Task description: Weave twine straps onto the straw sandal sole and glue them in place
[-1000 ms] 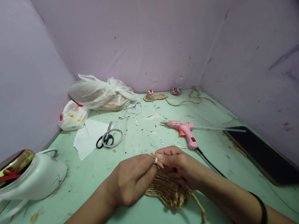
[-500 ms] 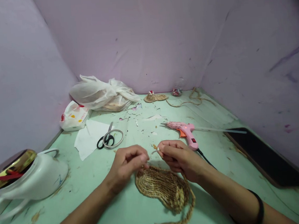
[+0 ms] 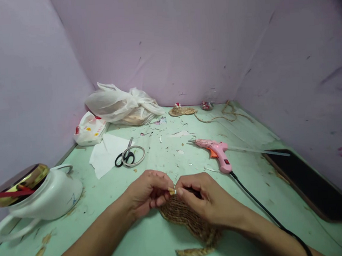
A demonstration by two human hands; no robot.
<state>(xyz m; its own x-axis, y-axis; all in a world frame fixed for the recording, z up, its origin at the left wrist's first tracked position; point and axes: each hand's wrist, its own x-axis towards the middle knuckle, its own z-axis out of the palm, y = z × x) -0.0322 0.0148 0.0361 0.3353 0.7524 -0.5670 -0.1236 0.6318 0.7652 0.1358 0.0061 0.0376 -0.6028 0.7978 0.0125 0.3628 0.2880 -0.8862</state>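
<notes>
A woven straw shoe sole (image 3: 182, 216) lies on the table beneath my hands, partly covered by them. Just above its far edge, my left hand (image 3: 149, 193) pinches the tip of a small tan straw piece (image 3: 172, 191) with a white band on it. My right hand (image 3: 201, 194) is closed on the other side of that piece, thumb and forefinger at the white band. Whether the piece joins the sole is hidden by my right hand. A loose length of straw braid (image 3: 194, 253) sticks out at the sole's near end.
Right of my hands lie a pink glue gun (image 3: 215, 150) with a black cord and a dark tablet-like slab (image 3: 308, 184). Scissors (image 3: 125, 158) and a ring (image 3: 143, 154) lie left. A white pot (image 3: 52, 196), plastic bag (image 3: 124, 104), second sole (image 3: 184, 111) and bead jar (image 3: 207, 105) stand around.
My hands have come together over the sole. My left fingers now pinch the tan piece that my right hand held alone. The whole view has shifted slightly.
</notes>
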